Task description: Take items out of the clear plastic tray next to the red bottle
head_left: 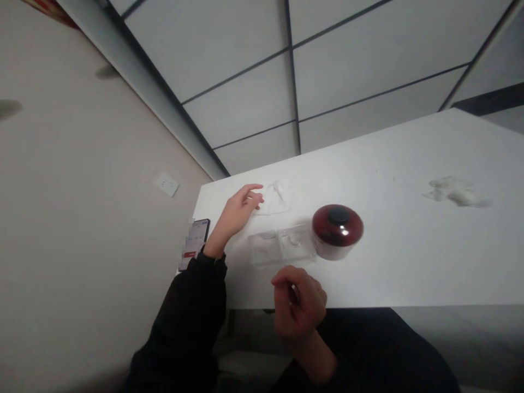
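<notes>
My left hand [240, 208] reaches over the far left part of the white table, its index finger stretched out and the others loosely bent. Its fingertips are at the edge of a thin, crumpled whitish sheet or bag [276, 197]; whether they touch it I cannot tell. Closer to me, my right hand [299, 303] is curled at the table's front edge, thumb and index finger meeting. Anything small in that pinch is hidden. Just beyond it lies a clear plastic tray [265, 248] with two compartments. A round container with a glossy dark red lid and black knob [338, 229] stands beside the tray.
A phone [194, 243] with a lit screen lies at the table's left edge by the wall. A crumpled whitish cloth or tissue [455, 191] rests far to the right. A socket [167, 184] is on the left wall, and panelled doors [245, 82] rise behind the table [409, 256].
</notes>
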Available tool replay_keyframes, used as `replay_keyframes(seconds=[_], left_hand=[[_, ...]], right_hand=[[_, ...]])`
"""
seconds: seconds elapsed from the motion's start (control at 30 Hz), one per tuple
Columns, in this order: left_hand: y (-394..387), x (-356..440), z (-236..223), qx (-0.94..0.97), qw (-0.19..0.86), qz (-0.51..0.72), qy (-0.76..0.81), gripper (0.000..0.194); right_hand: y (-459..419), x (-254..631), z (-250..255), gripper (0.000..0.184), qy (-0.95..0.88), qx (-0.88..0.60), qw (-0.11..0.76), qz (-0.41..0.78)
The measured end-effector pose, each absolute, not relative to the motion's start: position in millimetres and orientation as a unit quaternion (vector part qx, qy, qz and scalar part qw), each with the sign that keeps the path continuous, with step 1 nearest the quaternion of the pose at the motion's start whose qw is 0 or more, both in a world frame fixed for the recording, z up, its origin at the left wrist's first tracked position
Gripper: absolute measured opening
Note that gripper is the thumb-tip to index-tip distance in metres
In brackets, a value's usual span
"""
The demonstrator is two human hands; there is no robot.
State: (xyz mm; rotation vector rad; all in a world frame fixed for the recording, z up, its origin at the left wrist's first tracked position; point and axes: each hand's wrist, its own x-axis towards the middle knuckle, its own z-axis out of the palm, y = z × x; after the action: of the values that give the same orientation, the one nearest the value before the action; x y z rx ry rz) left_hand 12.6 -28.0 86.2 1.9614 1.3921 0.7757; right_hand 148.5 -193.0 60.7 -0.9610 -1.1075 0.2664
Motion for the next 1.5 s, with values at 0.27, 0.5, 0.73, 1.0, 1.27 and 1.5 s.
replay_keyframes(seconds=[0.27,0.5,0.73,1.0,1.27,1.5], left_hand=[[64,63,65,0.801,0.141,0.071,0.577,0.047],[63,51,79,0.788,0.167,0.152,0.573,0.039],[-46,43,126,0.745,0.301,0.414,0.428,0.049],[-92,45,108,0.797,0.215,0.397,0.401,0.043],[-97,43,99,0.790,0.214,0.421,0.391,0.042],[-99,44,97,0.869,0.184,0.291,0.355,0.032]], right_hand=[[-187,153,61,0.020,-0.506,-0.441,0.734,0.108],[-184,154,63,0.021,-0.497,-0.439,0.738,0.123],[-187,152,48,0.019,-0.422,-0.472,0.760,0.151],[-178,146,40,0.029,-0.197,-0.478,0.790,0.329],[-184,146,47,0.051,-0.161,-0.498,0.732,0.436],[-188,141,47,0.069,-0.146,-0.492,0.695,0.505]])
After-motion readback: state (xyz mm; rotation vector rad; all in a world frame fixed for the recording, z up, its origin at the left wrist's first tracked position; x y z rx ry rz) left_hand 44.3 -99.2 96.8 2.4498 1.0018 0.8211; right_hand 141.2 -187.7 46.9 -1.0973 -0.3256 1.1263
